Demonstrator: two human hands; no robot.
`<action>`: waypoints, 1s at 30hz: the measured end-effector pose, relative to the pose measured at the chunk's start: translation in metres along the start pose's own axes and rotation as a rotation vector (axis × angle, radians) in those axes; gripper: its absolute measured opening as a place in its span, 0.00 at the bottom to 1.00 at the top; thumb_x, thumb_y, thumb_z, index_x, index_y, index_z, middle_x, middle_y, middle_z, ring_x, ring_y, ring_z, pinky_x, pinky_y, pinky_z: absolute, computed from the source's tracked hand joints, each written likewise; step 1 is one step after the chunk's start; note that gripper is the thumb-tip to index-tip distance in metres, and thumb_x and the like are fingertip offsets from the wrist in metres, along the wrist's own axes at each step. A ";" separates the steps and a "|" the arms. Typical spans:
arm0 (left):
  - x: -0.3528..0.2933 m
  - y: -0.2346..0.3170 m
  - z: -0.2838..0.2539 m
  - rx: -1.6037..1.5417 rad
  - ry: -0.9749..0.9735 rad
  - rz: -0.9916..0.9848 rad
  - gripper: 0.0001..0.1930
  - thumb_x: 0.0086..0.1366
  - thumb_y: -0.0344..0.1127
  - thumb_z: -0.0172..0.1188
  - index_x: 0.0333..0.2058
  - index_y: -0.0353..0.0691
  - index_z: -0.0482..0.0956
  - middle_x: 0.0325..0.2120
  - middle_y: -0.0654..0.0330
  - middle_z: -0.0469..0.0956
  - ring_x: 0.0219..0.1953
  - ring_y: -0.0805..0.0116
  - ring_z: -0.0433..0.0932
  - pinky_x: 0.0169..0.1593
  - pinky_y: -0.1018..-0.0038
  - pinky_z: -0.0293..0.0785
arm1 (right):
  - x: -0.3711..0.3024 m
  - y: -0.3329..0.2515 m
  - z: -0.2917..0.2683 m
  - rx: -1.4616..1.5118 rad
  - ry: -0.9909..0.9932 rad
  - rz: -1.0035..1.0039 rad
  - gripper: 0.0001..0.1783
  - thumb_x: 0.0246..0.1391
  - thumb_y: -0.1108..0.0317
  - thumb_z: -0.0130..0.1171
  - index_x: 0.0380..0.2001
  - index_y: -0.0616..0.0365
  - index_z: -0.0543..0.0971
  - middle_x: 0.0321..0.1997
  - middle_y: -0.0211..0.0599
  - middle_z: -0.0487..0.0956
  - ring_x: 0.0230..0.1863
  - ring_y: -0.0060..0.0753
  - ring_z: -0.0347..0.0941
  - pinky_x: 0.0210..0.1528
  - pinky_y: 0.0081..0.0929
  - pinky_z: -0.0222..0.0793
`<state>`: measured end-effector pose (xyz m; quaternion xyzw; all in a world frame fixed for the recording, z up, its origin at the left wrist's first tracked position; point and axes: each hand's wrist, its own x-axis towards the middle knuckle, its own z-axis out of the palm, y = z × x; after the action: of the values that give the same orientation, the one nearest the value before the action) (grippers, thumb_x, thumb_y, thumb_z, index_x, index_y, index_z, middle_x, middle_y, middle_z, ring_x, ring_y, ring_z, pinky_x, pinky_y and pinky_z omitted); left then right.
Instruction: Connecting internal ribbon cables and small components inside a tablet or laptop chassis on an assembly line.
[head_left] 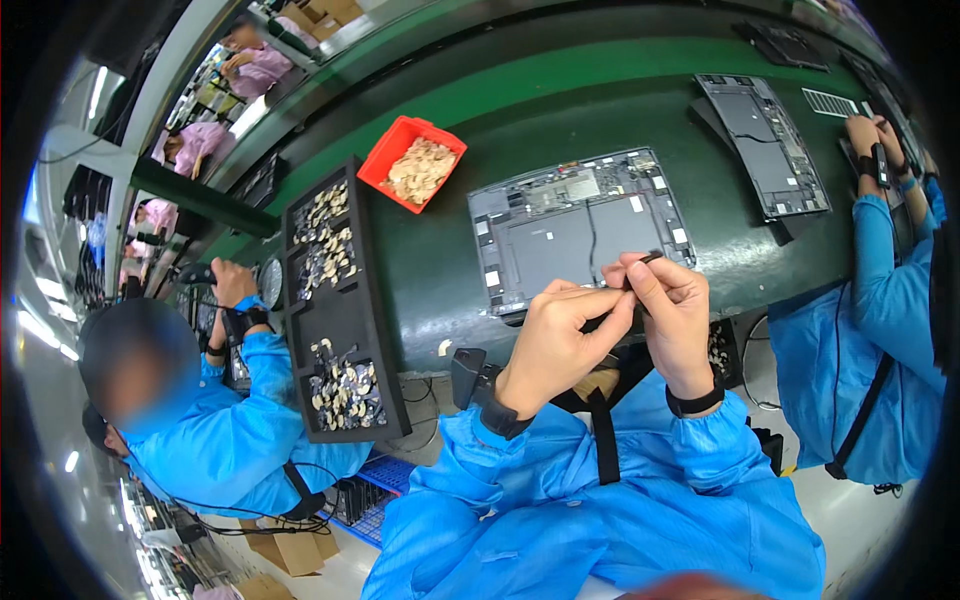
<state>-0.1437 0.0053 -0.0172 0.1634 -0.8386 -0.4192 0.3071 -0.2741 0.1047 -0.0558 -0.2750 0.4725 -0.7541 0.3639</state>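
Note:
My left hand (565, 335) and my right hand (672, 320) meet fingertip to fingertip above the front edge of an opened laptop base (545, 245). Both are closed in a pinch. A small dark piece (651, 257) shows at my right fingertips; its kind is too small to make out. What my left fingers pinch is hidden between the hands. The laptop base lies flat on the green bench with its battery and circuit board exposed, and a black cable (593, 235) runs down its middle.
To the left, a black divided tray (330, 312) holds many small parts. Behind it stands a red bin (375, 160) of pale curved pieces. One pale piece (445, 347) lies at the bench edge. Co-workers in blue sit on both sides; another opened laptop base (765, 150) lies right.

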 end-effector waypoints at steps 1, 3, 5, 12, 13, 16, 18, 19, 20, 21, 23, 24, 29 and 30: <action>0.004 0.000 -0.003 0.097 -0.086 0.025 0.07 0.65 0.31 0.71 0.35 0.33 0.89 0.24 0.48 0.84 0.27 0.55 0.85 0.34 0.66 0.76 | -0.001 0.001 -0.003 0.103 0.033 -0.020 0.13 0.72 0.68 0.61 0.47 0.70 0.86 0.42 0.42 0.88 0.44 0.25 0.84 0.52 0.24 0.78; 0.019 -0.003 -0.007 0.173 -0.128 0.057 0.13 0.62 0.37 0.73 0.37 0.31 0.88 0.28 0.44 0.85 0.32 0.48 0.87 0.42 0.63 0.79 | -0.002 -0.003 -0.006 0.173 0.148 -0.068 0.13 0.72 0.69 0.62 0.44 0.71 0.85 0.37 0.38 0.87 0.40 0.24 0.82 0.50 0.23 0.76; 0.038 -0.021 -0.010 0.386 -0.037 0.129 0.19 0.61 0.40 0.74 0.45 0.32 0.87 0.40 0.45 0.87 0.45 0.46 0.86 0.56 0.57 0.76 | -0.005 -0.014 -0.017 -0.071 0.141 -0.139 0.12 0.72 0.69 0.61 0.44 0.70 0.86 0.36 0.35 0.87 0.40 0.23 0.81 0.51 0.22 0.73; 0.104 -0.077 -0.012 0.636 -0.168 -0.134 0.39 0.66 0.59 0.68 0.70 0.49 0.70 0.61 0.48 0.79 0.67 0.52 0.74 0.76 0.39 0.48 | -0.011 -0.026 -0.026 -0.400 0.072 -0.027 0.10 0.69 0.72 0.62 0.50 0.65 0.82 0.30 0.34 0.85 0.35 0.18 0.79 0.46 0.18 0.71; 0.093 -0.079 -0.012 0.648 -0.122 -0.056 0.35 0.67 0.60 0.66 0.67 0.49 0.74 0.54 0.50 0.82 0.61 0.51 0.78 0.72 0.41 0.55 | -0.013 -0.024 -0.031 -0.397 0.110 -0.024 0.13 0.68 0.73 0.63 0.53 0.64 0.80 0.27 0.31 0.84 0.32 0.17 0.78 0.45 0.20 0.71; 0.056 -0.051 -0.006 0.700 -0.136 -0.120 0.31 0.67 0.55 0.68 0.64 0.48 0.76 0.45 0.54 0.82 0.48 0.51 0.80 0.54 0.55 0.72 | -0.013 -0.027 -0.053 -0.417 0.210 -0.009 0.10 0.67 0.73 0.64 0.49 0.64 0.81 0.25 0.30 0.83 0.30 0.16 0.78 0.45 0.20 0.70; 0.032 -0.021 0.000 0.720 -0.169 -0.196 0.31 0.66 0.51 0.69 0.64 0.48 0.75 0.43 0.54 0.82 0.46 0.51 0.79 0.51 0.58 0.74 | -0.014 -0.038 -0.056 -0.483 0.233 -0.010 0.08 0.65 0.72 0.66 0.45 0.64 0.84 0.23 0.30 0.83 0.31 0.16 0.76 0.42 0.20 0.69; 0.023 -0.011 0.001 0.670 -0.161 -0.191 0.28 0.67 0.47 0.69 0.64 0.51 0.77 0.49 0.53 0.81 0.49 0.51 0.79 0.54 0.58 0.73 | -0.014 -0.042 -0.055 -0.579 0.198 -0.075 0.07 0.64 0.73 0.67 0.42 0.64 0.86 0.23 0.31 0.83 0.31 0.18 0.75 0.42 0.22 0.69; 0.019 -0.014 0.001 0.663 -0.165 -0.211 0.28 0.67 0.47 0.69 0.64 0.51 0.77 0.49 0.53 0.81 0.49 0.51 0.79 0.54 0.58 0.73 | -0.010 -0.044 -0.053 -0.675 0.158 -0.149 0.06 0.62 0.73 0.68 0.39 0.63 0.87 0.22 0.31 0.84 0.32 0.20 0.74 0.41 0.23 0.68; 0.015 -0.018 0.000 0.676 -0.167 -0.078 0.27 0.67 0.46 0.68 0.64 0.53 0.78 0.53 0.52 0.79 0.52 0.50 0.79 0.55 0.58 0.72 | -0.006 -0.042 -0.051 -0.728 0.160 -0.173 0.05 0.60 0.72 0.69 0.37 0.62 0.89 0.22 0.30 0.84 0.32 0.26 0.73 0.41 0.29 0.68; 0.015 -0.024 -0.001 0.644 -0.204 0.040 0.22 0.69 0.42 0.66 0.61 0.58 0.81 0.62 0.50 0.74 0.58 0.50 0.76 0.59 0.59 0.71 | 0.003 -0.040 -0.050 -0.804 0.136 -0.199 0.06 0.59 0.71 0.70 0.38 0.61 0.89 0.22 0.30 0.85 0.31 0.27 0.73 0.41 0.30 0.68; 0.018 -0.026 0.000 0.638 -0.201 0.031 0.22 0.69 0.42 0.66 0.61 0.58 0.81 0.62 0.50 0.74 0.58 0.50 0.76 0.59 0.59 0.71 | 0.008 -0.038 -0.049 -0.873 0.121 -0.243 0.06 0.59 0.70 0.70 0.38 0.60 0.89 0.21 0.30 0.85 0.31 0.28 0.74 0.42 0.30 0.68; 0.031 -0.036 0.002 0.575 -0.273 0.067 0.21 0.65 0.42 0.68 0.57 0.58 0.84 0.59 0.53 0.76 0.56 0.52 0.77 0.57 0.60 0.72 | 0.026 -0.026 -0.040 -0.763 0.184 -0.148 0.05 0.59 0.69 0.71 0.36 0.58 0.88 0.21 0.32 0.86 0.31 0.29 0.77 0.41 0.31 0.69; 0.032 -0.037 0.001 0.569 -0.273 0.067 0.21 0.65 0.42 0.68 0.57 0.58 0.84 0.59 0.53 0.76 0.56 0.52 0.77 0.57 0.60 0.72 | 0.028 -0.025 -0.037 -0.746 0.192 -0.133 0.05 0.59 0.69 0.71 0.35 0.58 0.88 0.21 0.33 0.86 0.32 0.30 0.79 0.41 0.32 0.69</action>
<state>-0.1684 -0.0332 -0.0351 0.1572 -0.9607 -0.1754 0.1471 -0.3259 0.1086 -0.0462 -0.3465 0.7275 -0.5745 0.1434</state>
